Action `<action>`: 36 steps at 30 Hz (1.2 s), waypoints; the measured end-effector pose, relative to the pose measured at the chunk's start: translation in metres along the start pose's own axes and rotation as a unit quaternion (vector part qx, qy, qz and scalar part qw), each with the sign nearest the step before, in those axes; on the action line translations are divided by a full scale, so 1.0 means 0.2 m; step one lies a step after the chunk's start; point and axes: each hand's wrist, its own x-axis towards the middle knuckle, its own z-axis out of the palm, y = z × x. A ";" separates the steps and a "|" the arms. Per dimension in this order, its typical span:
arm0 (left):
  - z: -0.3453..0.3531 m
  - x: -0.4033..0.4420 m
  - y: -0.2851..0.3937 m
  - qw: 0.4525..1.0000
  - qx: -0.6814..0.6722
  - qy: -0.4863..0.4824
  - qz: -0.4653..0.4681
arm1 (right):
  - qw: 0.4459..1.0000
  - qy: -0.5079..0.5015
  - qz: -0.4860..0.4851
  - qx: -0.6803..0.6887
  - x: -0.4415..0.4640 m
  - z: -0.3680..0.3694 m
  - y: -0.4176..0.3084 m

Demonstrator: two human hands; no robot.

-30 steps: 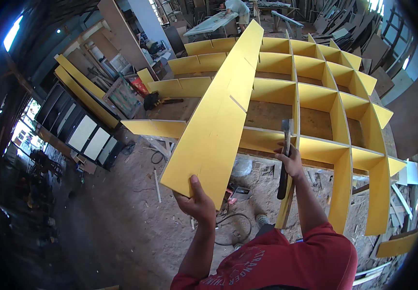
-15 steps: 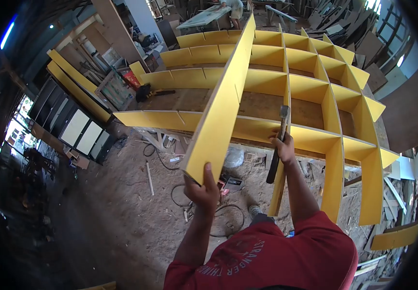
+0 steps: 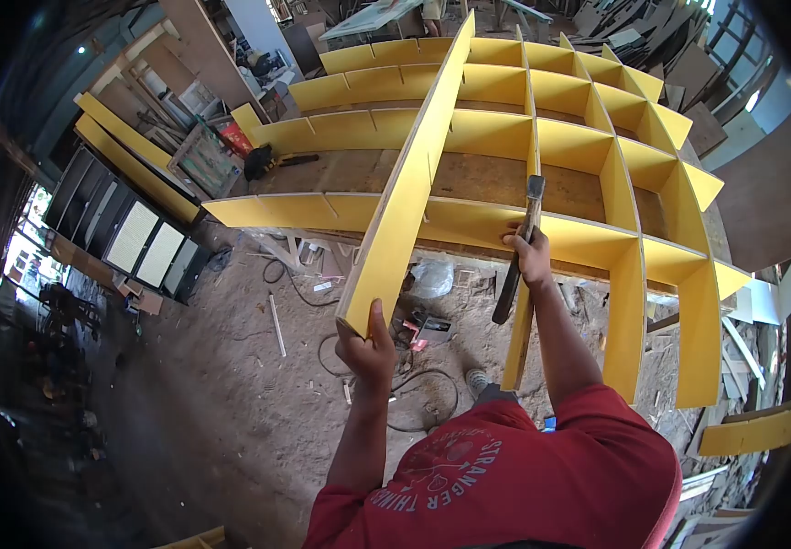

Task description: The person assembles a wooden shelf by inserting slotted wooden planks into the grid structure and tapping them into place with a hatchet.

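Observation:
My left hand (image 3: 367, 353) grips the near end of a long yellow slotted board (image 3: 402, 220), thumb on its face. That board runs away from me across several curved crosswise boards, over a yellow lattice frame (image 3: 579, 240). In my right hand (image 3: 531, 254) is a hammer (image 3: 510, 288), its head up and its dark handle slanting down to the left. The right hand is beside the near edge of the frame, above a lengthwise board. Slots show along the crosswise boards to the left.
A black-and-yellow power tool (image 3: 263, 163) lies on the wooden table under the frame. A cable (image 3: 455, 393), a clear plastic bag (image 3: 432, 276) and scraps are on the dirt floor. More yellow boards (image 3: 130, 165) lean at the left, near a dark cabinet (image 3: 125, 224).
The long board has come down lower onto the crosswise boards, its near end shifting slightly left. My right hand still holds the hammer. The view has tilted a little.

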 end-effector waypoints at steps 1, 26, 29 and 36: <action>0.00 -0.01 -0.01 1.000 -0.007 -0.004 -0.017 | 1.000 0.003 0.000 -0.001 -0.01 0.01 -0.01; -0.01 -0.14 -0.15 0.992 -0.010 -0.009 -0.123 | 1.000 -0.006 -0.007 -0.022 0.02 -0.01 0.09; -0.01 -0.16 -0.10 0.991 0.007 -0.014 -0.136 | 1.000 -0.013 0.006 0.014 0.00 0.02 0.04; -0.01 -0.28 -0.23 0.987 -0.002 -0.023 -0.158 | 1.000 -0.023 0.008 -0.018 -0.01 0.00 0.06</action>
